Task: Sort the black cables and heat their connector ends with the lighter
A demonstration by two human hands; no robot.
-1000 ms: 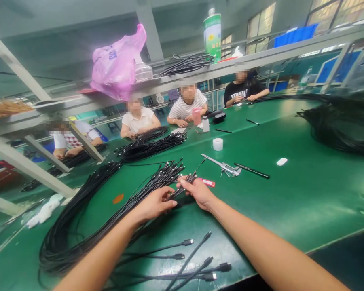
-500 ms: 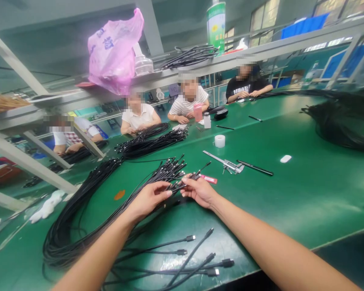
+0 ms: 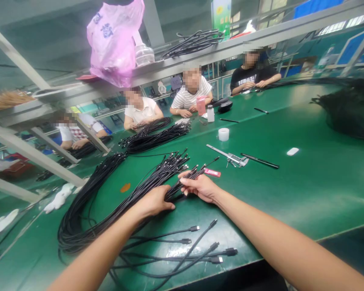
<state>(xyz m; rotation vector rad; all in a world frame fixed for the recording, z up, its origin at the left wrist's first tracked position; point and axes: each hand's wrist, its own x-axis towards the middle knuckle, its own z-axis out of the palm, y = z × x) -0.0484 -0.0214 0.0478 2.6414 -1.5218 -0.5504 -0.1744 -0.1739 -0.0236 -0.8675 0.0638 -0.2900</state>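
Black cables (image 3: 79, 226) with small plugs curve in a thick bundle across the green table (image 3: 255, 198). Near the plug ends, my left hand (image 3: 157, 200) is wrapped round part of the bundle, its thumb along the near side. My right hand (image 3: 198, 186) pinches several cables just to the right of it, plugs sticking out past the fingers. Below my hands, several loose cable ends (image 3: 191, 258) with plugs lie close to the table's front edge. A red and white label (image 3: 212, 173) lies just beyond my right hand.
Beyond my hands are a caliper (image 3: 227, 155), a black pen (image 3: 260, 161), a white tape roll (image 3: 223, 134) and a white oval piece (image 3: 293, 151). More cable bundles (image 3: 157, 137) lie farther back. Several people sit opposite, under a metal shelf (image 3: 176, 66) holding a pink bag (image 3: 112, 44).
The view has shifted slightly. My left hand has closed round the cables, where its fingers were more raised before. The cables at my right hand now line up more closely with the bundle.
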